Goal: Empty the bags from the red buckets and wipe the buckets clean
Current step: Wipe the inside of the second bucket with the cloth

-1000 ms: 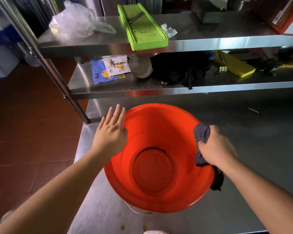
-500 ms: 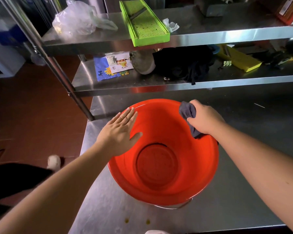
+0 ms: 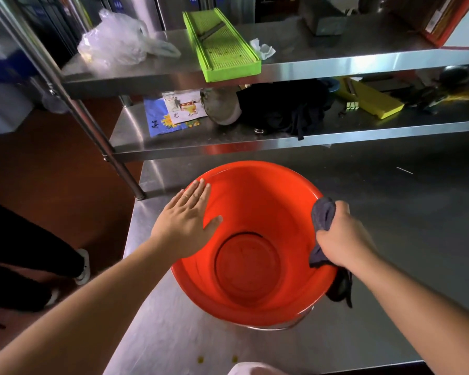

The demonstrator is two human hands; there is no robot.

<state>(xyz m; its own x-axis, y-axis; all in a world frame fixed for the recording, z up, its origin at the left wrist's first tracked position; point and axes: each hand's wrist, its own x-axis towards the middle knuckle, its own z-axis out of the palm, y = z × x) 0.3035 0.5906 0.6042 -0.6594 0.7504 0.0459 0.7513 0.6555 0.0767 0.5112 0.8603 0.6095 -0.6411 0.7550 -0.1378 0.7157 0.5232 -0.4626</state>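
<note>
— What do we have closest to us, low in the frame?

— Our two bare forearms reach in from the bottom corners over the steel table [image 3: 390, 239]. At the centre stands the red bucket [image 3: 255, 266], upright, its mouth open toward us, nothing lying on its bottom.

— And our hands?

— Our left hand [image 3: 186, 226] lies flat and spread wide on the bucket's left rim, fingers [image 3: 199, 192] pointing up the frame, thumb over the inner wall. Our right hand [image 3: 341, 236] is closed around a dark grey cloth [image 3: 322, 217], pressing it on the right rim; a darker tail of the cloth hangs down outside the wall.

— Anything under the bucket?

— A metal handle shows as a curved strip below its lower edge. At the left edge we see a person's dark trouser leg and shoe [image 3: 83, 266] on the reddish floor.

— Farther up?

— The lower shelf [image 3: 228, 147] carries printed packets [image 3: 173, 112], a dark bundle of fabric [image 3: 287, 109] and a yellow slicer [image 3: 371, 97]. On the upper shelf [image 3: 336, 67], toward the top of the frame, sit a clear plastic bag [image 3: 114, 41] at upper left and a green slicer [image 3: 222, 47] beside it, its near end overhanging the shelf edge.
</note>
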